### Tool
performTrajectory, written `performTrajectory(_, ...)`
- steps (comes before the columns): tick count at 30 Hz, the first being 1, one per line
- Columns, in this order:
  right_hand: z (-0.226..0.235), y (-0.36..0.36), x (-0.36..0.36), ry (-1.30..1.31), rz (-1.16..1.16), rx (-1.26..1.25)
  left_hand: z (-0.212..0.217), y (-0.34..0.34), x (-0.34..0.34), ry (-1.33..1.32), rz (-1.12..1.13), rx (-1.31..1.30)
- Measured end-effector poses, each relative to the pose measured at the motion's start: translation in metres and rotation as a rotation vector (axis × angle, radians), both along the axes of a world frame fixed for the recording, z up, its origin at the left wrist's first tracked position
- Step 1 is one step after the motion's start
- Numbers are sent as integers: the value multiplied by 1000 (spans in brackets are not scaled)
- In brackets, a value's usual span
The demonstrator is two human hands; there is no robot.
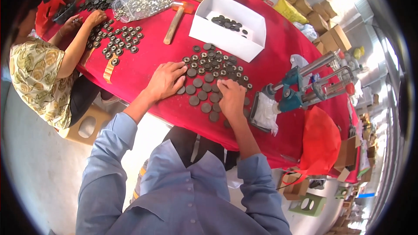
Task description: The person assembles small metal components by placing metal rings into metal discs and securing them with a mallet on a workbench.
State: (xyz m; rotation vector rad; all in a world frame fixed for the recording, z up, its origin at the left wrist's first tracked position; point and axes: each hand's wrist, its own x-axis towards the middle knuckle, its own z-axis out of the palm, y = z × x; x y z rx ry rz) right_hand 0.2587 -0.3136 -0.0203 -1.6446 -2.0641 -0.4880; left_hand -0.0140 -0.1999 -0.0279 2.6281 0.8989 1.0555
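Observation:
Round dark grey discs [194,100] lie face down in a loose patch on the red tablecloth in front of me. Just beyond them, similar discs with metal centres [200,70] form a denser heap. My left hand [164,80] rests at the patch's left edge, fingers stretched and apart, its fingertips beside the nearest discs. On the right side of the patch is my right hand [233,99], its fingers bent and drawn together among the discs. Whatever is between those fingertips is hidden.
Right of my hand stands a teal hand press [292,88] with metal rods. A white box [230,45] holds dark discs; a wooden-handled hammer [174,25] lies left of it. Further left, a co-worker [41,65] handles parts near a clear bag [140,5]. A red bag [320,137] hangs at right.

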Motion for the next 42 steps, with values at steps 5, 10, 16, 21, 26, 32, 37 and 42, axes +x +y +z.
performTrajectory(5, 13, 19, 16, 95, -21, -140, 0, 0, 2, -17, -11, -5)
performTrajectory(10, 18, 32, -6, 59, 65, -13, 0, 2, 0, -35, -13, 7)
performTrajectory(16, 11, 34, -4, 99, 101, -90, 0, 2, 0, -41, -6, 1)
performTrajectory(21, 7, 33, -6, 116, 110, -62, 4, 0, -2, -4, -2, -56)
performTrajectory(26, 13, 30, -8, 63, 85, -15, 2, -1, 0, -21, -12, -22)
performTrajectory(32, 40, 5, -4, 294, 17, 101, -2, 4, -4, -139, 89, 21)
performTrajectory(37, 38, -34, 52, 531, -79, 14, -2, 11, -2, -218, 117, -44)
performTrajectory(42, 52, -25, 104, 590, -287, -2, -11, 16, -8, -294, 194, -125)
